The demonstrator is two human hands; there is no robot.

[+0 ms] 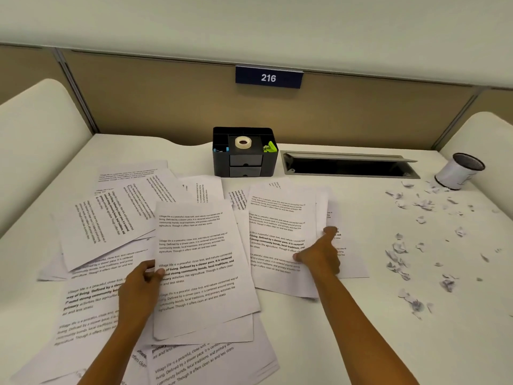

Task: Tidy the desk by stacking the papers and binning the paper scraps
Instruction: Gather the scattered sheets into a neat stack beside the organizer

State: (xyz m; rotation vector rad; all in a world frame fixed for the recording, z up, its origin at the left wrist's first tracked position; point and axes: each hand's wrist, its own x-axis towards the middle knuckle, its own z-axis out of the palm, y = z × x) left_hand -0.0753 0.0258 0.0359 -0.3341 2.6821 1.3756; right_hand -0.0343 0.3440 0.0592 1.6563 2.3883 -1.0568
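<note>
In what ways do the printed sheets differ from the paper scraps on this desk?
The printed sheets are whole and large; the paper scraps are small and torn. The sheets overlap across the left and middle; the scraps lie scattered on the right. Both are white paper on the desk.

Single view, head-worn and wide-angle. It faces forward and steeply down across the counter (458,343) toward the partition (166,107) at its far edge. Range is close: the counter fills the lower frame, and straight edges bow.
</note>
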